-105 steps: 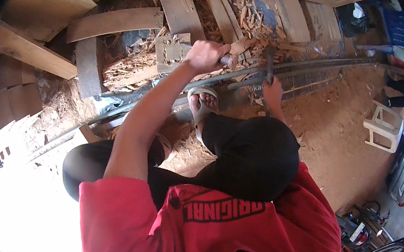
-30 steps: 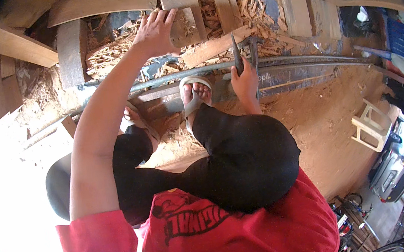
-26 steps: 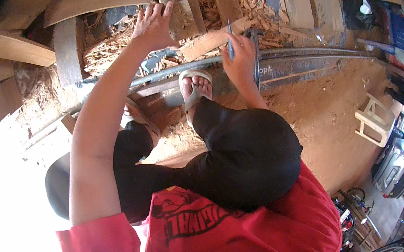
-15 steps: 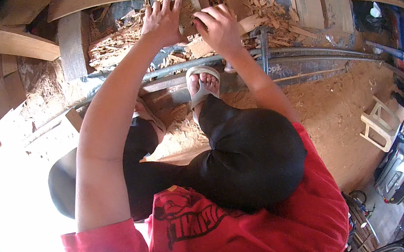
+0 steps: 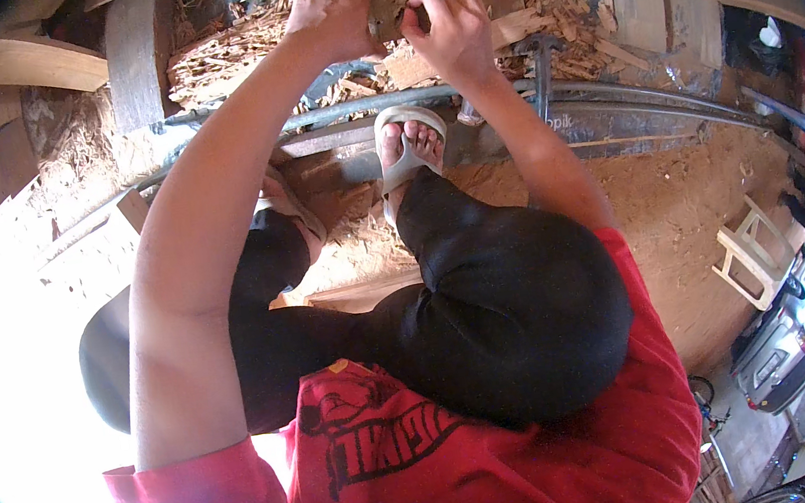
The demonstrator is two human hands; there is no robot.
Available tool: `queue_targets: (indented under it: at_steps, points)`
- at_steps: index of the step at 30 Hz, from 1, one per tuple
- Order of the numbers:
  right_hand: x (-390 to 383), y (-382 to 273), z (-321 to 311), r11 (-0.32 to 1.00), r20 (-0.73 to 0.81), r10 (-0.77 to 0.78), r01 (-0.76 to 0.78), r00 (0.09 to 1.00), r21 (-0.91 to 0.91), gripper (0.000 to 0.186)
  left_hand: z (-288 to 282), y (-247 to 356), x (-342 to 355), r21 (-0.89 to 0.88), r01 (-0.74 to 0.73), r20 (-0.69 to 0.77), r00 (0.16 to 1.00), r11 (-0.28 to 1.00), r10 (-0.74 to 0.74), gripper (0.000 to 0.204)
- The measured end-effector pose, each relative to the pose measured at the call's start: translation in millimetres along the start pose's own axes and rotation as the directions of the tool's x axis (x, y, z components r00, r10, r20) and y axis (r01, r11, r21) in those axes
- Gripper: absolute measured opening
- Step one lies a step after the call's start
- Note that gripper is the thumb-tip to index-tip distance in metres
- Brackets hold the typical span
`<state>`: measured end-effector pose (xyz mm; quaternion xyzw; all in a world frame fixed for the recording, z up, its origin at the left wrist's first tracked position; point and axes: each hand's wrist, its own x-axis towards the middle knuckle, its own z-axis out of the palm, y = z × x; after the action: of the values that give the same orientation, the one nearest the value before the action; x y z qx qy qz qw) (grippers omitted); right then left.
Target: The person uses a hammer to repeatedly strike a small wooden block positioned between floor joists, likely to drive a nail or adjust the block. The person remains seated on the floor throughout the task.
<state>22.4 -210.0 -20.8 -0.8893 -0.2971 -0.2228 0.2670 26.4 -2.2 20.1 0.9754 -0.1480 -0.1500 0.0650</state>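
The wood block (image 5: pixel 389 2) is sitting at the top of the view, in a heap of wood chips (image 5: pixel 228 57), and we are holding it with both hands. Our left hand (image 5: pixel 331 11) is lying over its left side with the fingers spread and bent down on it. Our right hand (image 5: pixel 448 25) is gripping its right side, fingers curled around the edge. Both hands are closed on the block, not loose.

To do this part well, we think we should be keeping both hands tight and pulling evenly, so the block is not slipping or tipping. We should also be watching the chips, since sharp bits could be poking our fingers.

We are crouching low on the ground. Our foot in a pale sandal (image 5: pixel 407 145) is pressing on a long metal rail (image 5: pixel 627 113) that is running across in front of us. A dark tool (image 5: pixel 541 69) is standing just right of our right wrist; we cannot tell what kind. The ground is covered in reddish sawdust (image 5: pixel 696 185). Wooden planks (image 5: pixel 132 53) are lying around the heap. A white plastic chair (image 5: pixel 750 254) is standing off to the right, well apart, and a car (image 5: pixel 773 367) is parked beyond it.
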Motion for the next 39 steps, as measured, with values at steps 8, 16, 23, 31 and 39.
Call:
queue_targets:
  at_steps: [8, 16, 23, 31, 39]
  points:
    - [-10, -5, 16, 0.497, 0.163, 0.696, -0.633, 0.699, 0.593, 0.033, -6, 7, -2, 0.011, 0.032, 0.004, 0.999, 0.999, -0.032, 0.134]
    - [10, 23, -52, 0.851, -0.16, 0.508, -0.464, 0.846, 0.246, 0.015, -11, 6, -1, -0.018, 0.03, 0.066, 0.997, 0.999, -0.029, 0.137]
    - [8, 6, -68, 0.942, 0.144, 0.287, -0.306, 0.947, 0.137, 0.036, -7, 6, 2, -0.021, 0.074, 0.125, 0.99, 0.997, -0.071, 0.141]
    - [-33, -44, 16, 0.928, -0.086, 0.37, -0.363, 0.925, 0.089, 0.032, -4, 6, -3, -0.038, 0.043, 0.024, 0.999, 0.998, -0.042, 0.139]
    - [-36, -55, 36, 0.814, -0.107, 0.569, -0.539, 0.816, 0.218, 0.028, -13, 10, -1, -0.048, 0.079, 0.075, 0.994, 0.996, -0.076, 0.131]
